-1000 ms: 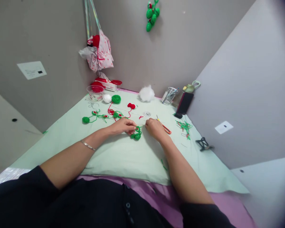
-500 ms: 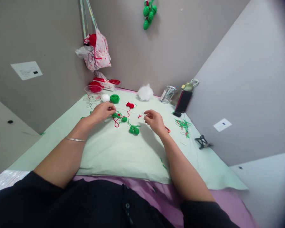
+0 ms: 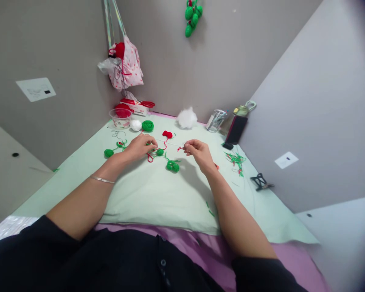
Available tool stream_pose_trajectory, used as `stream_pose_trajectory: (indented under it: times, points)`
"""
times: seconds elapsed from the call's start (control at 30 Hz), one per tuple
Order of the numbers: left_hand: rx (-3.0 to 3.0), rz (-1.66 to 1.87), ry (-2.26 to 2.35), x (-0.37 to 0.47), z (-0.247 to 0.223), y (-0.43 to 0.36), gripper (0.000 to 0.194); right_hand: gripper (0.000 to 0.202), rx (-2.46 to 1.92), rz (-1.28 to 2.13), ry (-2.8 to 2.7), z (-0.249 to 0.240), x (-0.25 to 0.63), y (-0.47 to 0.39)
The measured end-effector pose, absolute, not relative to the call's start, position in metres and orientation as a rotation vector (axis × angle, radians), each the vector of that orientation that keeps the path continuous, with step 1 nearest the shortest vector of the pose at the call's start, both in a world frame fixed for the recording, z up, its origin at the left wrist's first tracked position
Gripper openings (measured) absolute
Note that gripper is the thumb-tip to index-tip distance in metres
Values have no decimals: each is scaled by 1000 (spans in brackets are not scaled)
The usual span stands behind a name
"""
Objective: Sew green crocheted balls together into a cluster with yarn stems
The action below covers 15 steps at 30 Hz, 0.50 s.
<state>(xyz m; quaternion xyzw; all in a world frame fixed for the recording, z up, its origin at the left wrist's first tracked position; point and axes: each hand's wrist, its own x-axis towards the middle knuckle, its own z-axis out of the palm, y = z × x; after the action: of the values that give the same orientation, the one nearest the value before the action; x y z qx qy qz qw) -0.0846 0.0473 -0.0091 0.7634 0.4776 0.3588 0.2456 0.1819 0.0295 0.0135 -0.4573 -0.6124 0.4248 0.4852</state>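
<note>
A thin white thread stretches between my two hands above the table. My right hand is closed, thumb and forefinger pinching the thread's right end. Opposite it, my left hand has its fingers drawn together beside the thread; what they hold is hidden. Under the left fingers lies a loop of red yarn, leading to a small red crocheted piece. A small green crocheted ball and a larger green crocheted piece lie between the hands. Short red yarn scraps are beside my right fingertips.
At the back are a white yarn ball, a green yarn ball, a plastic tub and white stuffing. A glass, a phone, green yarn scraps and a black clip stand or lie right.
My left hand has moved right, nearer the right hand, uncovering green pieces on the left. The right hand stays almost in place; the visible stretch of thread is shorter.
</note>
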Motion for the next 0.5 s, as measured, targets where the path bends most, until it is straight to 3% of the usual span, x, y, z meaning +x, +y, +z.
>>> stream_pose_trajectory:
  times: [0.27,0.5]
  points:
    - [2328,797,1418,-84,-15,47,13,18,-1033,1095,-1548,13,175,25]
    - [1778,970,1003,-60,6,28,26,19,-860,1168,-1633,20,170,12]
